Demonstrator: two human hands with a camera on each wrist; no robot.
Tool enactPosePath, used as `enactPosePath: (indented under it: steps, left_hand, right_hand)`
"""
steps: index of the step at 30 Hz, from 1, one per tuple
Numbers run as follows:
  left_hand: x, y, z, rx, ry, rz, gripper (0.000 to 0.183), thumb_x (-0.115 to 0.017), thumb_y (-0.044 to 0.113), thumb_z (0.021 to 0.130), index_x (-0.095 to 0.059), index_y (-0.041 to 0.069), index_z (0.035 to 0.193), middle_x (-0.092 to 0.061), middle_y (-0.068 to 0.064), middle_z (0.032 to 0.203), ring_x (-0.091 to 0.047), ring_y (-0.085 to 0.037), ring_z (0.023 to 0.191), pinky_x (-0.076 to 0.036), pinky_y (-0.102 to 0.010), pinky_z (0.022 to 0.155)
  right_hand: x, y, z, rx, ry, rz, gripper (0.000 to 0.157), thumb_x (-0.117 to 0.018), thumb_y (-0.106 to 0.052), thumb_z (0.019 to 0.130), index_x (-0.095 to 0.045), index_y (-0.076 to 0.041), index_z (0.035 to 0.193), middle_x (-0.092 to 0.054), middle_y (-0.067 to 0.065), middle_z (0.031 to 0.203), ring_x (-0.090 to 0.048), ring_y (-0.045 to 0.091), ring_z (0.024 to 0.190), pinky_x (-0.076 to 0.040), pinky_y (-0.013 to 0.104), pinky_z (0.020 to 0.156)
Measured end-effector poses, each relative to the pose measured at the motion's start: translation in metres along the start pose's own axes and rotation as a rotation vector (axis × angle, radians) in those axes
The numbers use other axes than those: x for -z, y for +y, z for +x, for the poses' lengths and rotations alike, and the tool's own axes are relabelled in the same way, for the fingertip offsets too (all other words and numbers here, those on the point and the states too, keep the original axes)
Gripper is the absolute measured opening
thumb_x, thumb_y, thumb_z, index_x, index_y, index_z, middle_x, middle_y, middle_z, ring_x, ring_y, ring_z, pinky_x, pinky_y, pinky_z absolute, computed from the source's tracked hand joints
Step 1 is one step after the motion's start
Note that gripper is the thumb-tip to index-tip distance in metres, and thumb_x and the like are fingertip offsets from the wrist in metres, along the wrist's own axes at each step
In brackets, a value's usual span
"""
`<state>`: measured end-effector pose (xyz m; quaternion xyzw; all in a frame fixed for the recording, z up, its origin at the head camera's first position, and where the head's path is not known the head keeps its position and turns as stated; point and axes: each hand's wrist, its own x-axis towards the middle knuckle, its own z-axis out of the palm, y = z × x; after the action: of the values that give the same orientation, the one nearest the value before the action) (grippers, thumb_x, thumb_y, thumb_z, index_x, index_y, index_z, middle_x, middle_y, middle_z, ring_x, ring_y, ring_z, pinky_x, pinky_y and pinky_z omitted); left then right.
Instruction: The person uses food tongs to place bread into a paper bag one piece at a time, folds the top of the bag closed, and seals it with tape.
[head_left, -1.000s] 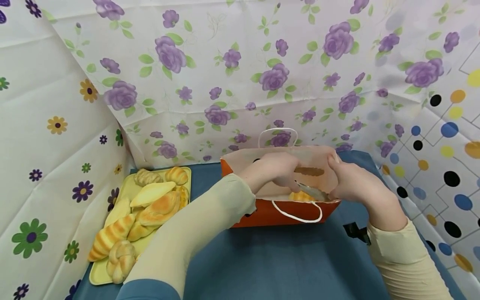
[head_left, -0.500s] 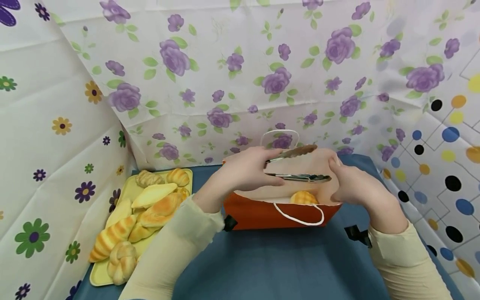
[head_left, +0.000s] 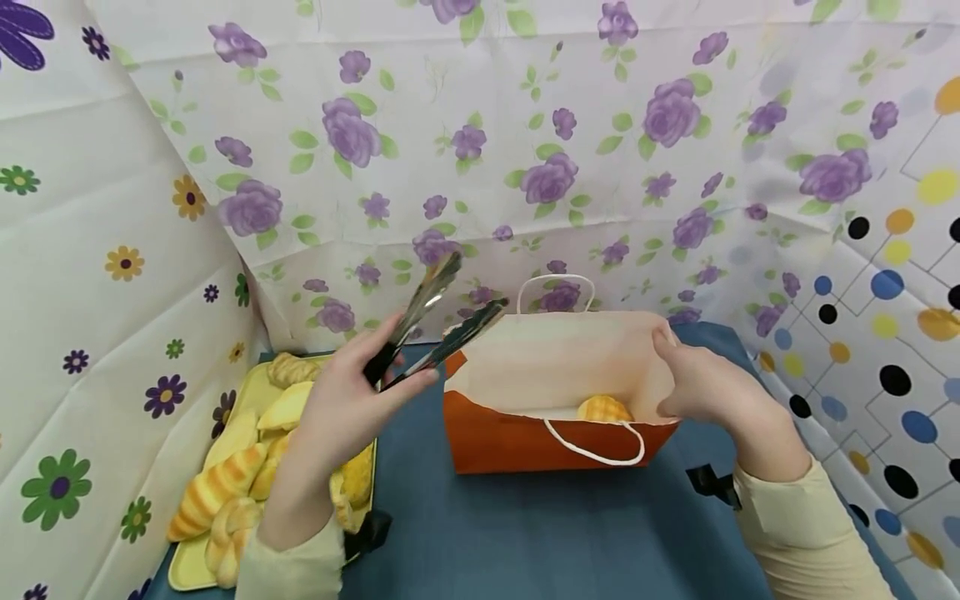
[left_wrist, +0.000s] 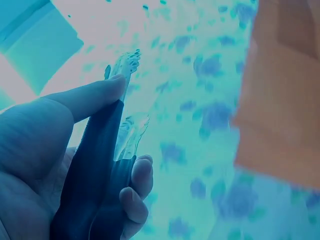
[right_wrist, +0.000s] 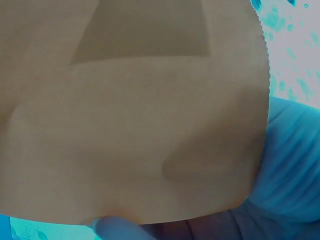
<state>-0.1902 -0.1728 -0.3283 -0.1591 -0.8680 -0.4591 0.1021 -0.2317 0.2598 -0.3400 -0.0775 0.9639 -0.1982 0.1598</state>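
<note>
My left hand [head_left: 348,408] holds metal tongs [head_left: 438,321] by their black handles, thumb on one arm and fingers round the other. The tong tips point up and to the right, spread apart with nothing between them; the left wrist view shows the dark handles [left_wrist: 95,175] in the palm. With my right hand [head_left: 712,383] I pinch the right side edge of an orange paper bag [head_left: 555,446], which stands with its mouth open. Inside it lies a yellow scored bun [head_left: 604,408]. In the right wrist view the bag's paper [right_wrist: 150,120] hides most of the hand.
A yellow tray [head_left: 187,567] at the left bears several breads, among them a striped loaf [head_left: 217,492] and a braided roll [head_left: 228,537], partly behind my left arm. White cord handles [head_left: 592,454] hang on the bag. A floral sheet [head_left: 547,100] rises behind the blue table.
My left hand has lifted the tongs out of the bag and swung left toward the tray, leaving the bun in the bag. The right hand keeps its grip on the bag's edge.
</note>
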Motion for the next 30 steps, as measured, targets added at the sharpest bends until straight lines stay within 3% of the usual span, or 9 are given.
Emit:
enactPosePath:
  steps: [5, 10, 13, 15, 20, 22, 23, 30]
  left_hand:
    - [0.018, -0.039, -0.041, 0.136, 0.054, 0.027, 0.080, -0.080, 0.043, 0.098, -0.042, 0.022, 0.166, -0.060, -0.007, 0.099, -0.053, -0.022, 0.077, -0.045, -0.029, 0.062]
    - [0.036, -0.078, -0.075, 0.346, 0.070, 0.104, 0.089, -0.075, 0.055, 0.098, -0.038, 0.013, 0.168, -0.058, -0.009, 0.096, -0.051, -0.022, 0.069, -0.045, -0.030, 0.059]
    - [0.047, -0.101, -0.094, 0.472, 0.050, 0.186, 0.102, -0.071, 0.067, 0.095, -0.032, 0.010, 0.169, -0.061, -0.012, 0.096, -0.050, -0.021, 0.064, -0.044, -0.032, 0.057]
    - [0.055, -0.116, -0.106, 0.540, 0.023, 0.235, 0.109, -0.069, 0.072, 0.094, -0.026, 0.006, 0.170, -0.067, -0.023, 0.115, -0.047, -0.022, 0.056, -0.042, -0.035, 0.054]
    - [0.079, -0.140, -0.130, 0.690, -0.037, 0.304, 0.120, -0.065, 0.076, 0.093, -0.014, -0.002, 0.169, -0.069, -0.021, 0.098, -0.043, -0.020, 0.049, -0.041, -0.036, 0.050]
    - [0.087, -0.145, -0.137, 0.712, -0.047, 0.334, 0.120, -0.066, 0.075, 0.094, -0.016, -0.004, 0.168, -0.056, -0.008, 0.074, -0.044, -0.019, 0.051, -0.041, -0.035, 0.050]
    - [0.090, -0.147, -0.140, 0.704, -0.054, 0.360, 0.119, -0.067, 0.074, 0.094, -0.018, -0.006, 0.167, -0.053, -0.006, 0.070, -0.044, -0.019, 0.052, -0.040, -0.034, 0.050]
    - [0.098, -0.152, -0.144, 0.521, -0.113, 0.476, 0.106, -0.075, 0.065, 0.094, -0.038, -0.008, 0.161, -0.046, -0.002, 0.062, -0.045, -0.019, 0.052, -0.037, -0.033, 0.048]
  right_hand:
    - [-0.001, -0.002, -0.002, 0.016, 0.003, -0.016, 0.107, -0.077, -0.007, 0.089, -0.006, 0.002, 0.170, -0.059, 0.008, 0.079, -0.041, 0.018, 0.051, -0.037, 0.035, 0.054]
    - [0.000, -0.002, -0.003, 0.025, -0.001, -0.015, 0.108, -0.079, -0.012, 0.092, -0.005, 0.003, 0.169, -0.061, 0.009, 0.085, -0.044, 0.020, 0.054, -0.039, 0.036, 0.055]
    - [0.001, -0.001, -0.003, 0.027, -0.007, -0.010, 0.109, -0.079, -0.014, 0.093, -0.003, 0.002, 0.170, -0.061, 0.008, 0.083, -0.046, 0.021, 0.055, -0.040, 0.037, 0.056]
    - [0.001, -0.001, -0.003, 0.030, -0.012, -0.008, 0.108, -0.078, -0.015, 0.094, -0.002, 0.001, 0.170, -0.060, 0.008, 0.078, -0.045, 0.020, 0.055, -0.040, 0.037, 0.056]
    - [0.000, 0.000, -0.003, 0.042, -0.017, -0.004, 0.109, -0.079, -0.016, 0.094, -0.002, 0.002, 0.169, -0.061, 0.008, 0.084, -0.048, 0.021, 0.057, -0.041, 0.037, 0.057]
    - [0.000, 0.001, -0.003, 0.044, -0.017, -0.006, 0.110, -0.080, -0.016, 0.094, -0.002, 0.003, 0.169, -0.062, 0.008, 0.089, -0.049, 0.022, 0.059, -0.042, 0.037, 0.058]
    - [0.000, 0.002, -0.003, 0.044, -0.018, -0.008, 0.110, -0.080, -0.017, 0.094, -0.002, 0.003, 0.169, -0.062, 0.009, 0.090, -0.049, 0.022, 0.059, -0.042, 0.037, 0.058]
    - [0.002, 0.001, -0.002, 0.039, -0.020, -0.031, 0.111, -0.080, -0.018, 0.094, -0.001, 0.003, 0.169, -0.063, 0.012, 0.094, -0.049, 0.022, 0.059, -0.042, 0.038, 0.058]
